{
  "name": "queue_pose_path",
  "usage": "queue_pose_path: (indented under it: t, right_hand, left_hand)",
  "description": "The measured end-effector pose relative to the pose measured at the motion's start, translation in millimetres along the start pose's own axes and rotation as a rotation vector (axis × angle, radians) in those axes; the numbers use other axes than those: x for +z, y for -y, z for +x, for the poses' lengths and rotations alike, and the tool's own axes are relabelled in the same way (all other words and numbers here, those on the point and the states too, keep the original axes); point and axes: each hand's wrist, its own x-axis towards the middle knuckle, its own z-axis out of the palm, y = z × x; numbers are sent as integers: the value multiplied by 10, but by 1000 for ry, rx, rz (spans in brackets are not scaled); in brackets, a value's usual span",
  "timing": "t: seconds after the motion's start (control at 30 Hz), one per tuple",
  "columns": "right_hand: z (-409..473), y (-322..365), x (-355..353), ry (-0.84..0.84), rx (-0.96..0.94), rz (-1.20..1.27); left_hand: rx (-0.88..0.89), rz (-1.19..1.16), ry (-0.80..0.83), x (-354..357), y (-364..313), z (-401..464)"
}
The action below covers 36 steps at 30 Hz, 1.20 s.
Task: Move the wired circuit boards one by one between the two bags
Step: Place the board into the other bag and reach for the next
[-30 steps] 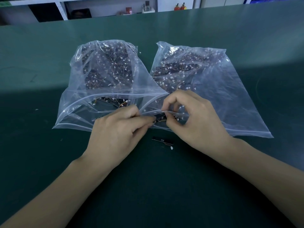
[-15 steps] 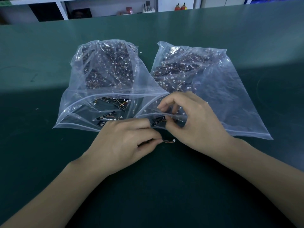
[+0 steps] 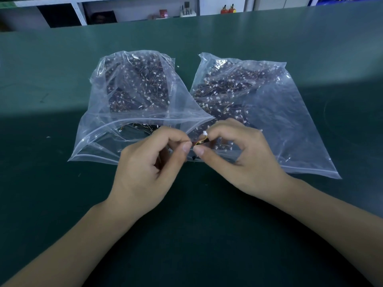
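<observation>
Two clear zip bags lie side by side on the green table, the left bag (image 3: 128,96) and the right bag (image 3: 279,112). Each holds a heap of dark circuit boards with thin wires and white connectors. Between the two bag mouths, a small wired circuit board (image 3: 200,141) with yellow wires and a white plug is held up. My left hand (image 3: 149,166) pinches its left end with thumb and forefinger. My right hand (image 3: 238,158) pinches the wire side with thumb and forefinger. Most of the board is hidden by my fingertips.
The green table (image 3: 62,193) stretches wide in front of and beside the bags. Shelves with small items (image 3: 163,13) stand beyond the far edge. A few boards lie just inside the left bag's open mouth (image 3: 141,127).
My left hand took the loose board off the table in front of the bags and lifted it up to my right hand. The spot on the table where it lay is now bare.
</observation>
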Motion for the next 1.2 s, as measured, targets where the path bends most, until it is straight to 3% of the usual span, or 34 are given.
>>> queue_pose_path:
  t: [0.4,1.2]
  right_hand:
    - [15,-17,-24,-37,8,72]
    - [23,-37,-34,27,33,127]
  left_hand:
    - [-38,28,15,-3,3,13]
    - [51,20,27,-29,0,51]
